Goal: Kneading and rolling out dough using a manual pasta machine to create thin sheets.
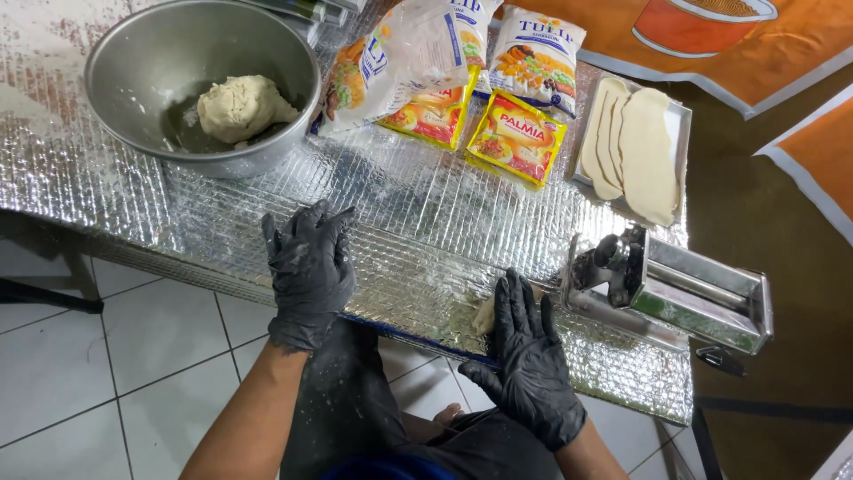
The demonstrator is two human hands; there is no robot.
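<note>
Both my hands wear black gloves dusted with flour. My left hand (308, 267) rests flat, fingers spread, on the silver foil-covered table (418, 204) near its front edge. My right hand (526, 347) lies flat over a small piece of pale dough (485, 315) at the table's front edge, pressing on it; most of the dough is hidden under the fingers. A metal pasta roller machine (675, 289) is clamped just right of my right hand.
A steel bowl (115, 80) with a lump of dough (240, 107) sits at the back left. White flour bags (400, 53) and yellow margarine sachets (517, 138) lie at the back middle. A metal tray (681, 124) holds several flat dough sheets (647, 151). White floor tiles (107, 356) lie below.
</note>
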